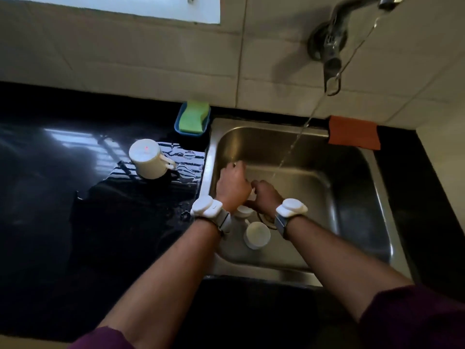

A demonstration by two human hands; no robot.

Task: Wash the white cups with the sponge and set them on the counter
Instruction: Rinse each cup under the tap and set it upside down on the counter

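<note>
Both hands were curled together low in the sink (352, 197), the left hand (232, 185) and right hand (266, 197) closed round a white cup (252, 195). Only slivers of it showed between the fingers. The hands were left of the thin stream (289, 152) that fell from the tap (332, 39) to the sink floor.

Just under the wrists sat a second cup (243, 211), mostly hidden. Beside it, nearer the person, a third cup (258, 235) lay in the sink with a round face to the camera; whether upright or overturned could not be told. A fourth cup (147, 158) stood upside down on the wet black counter (63, 197), left of the sink, handle pointing right.

Behind it, against the wall, a green sponge (193, 117) rested in a blue tray (177, 122), untouched. An orange cloth (353, 132) hung over the sink's far right rim. Each wrist wore a white band (207, 207).
</note>
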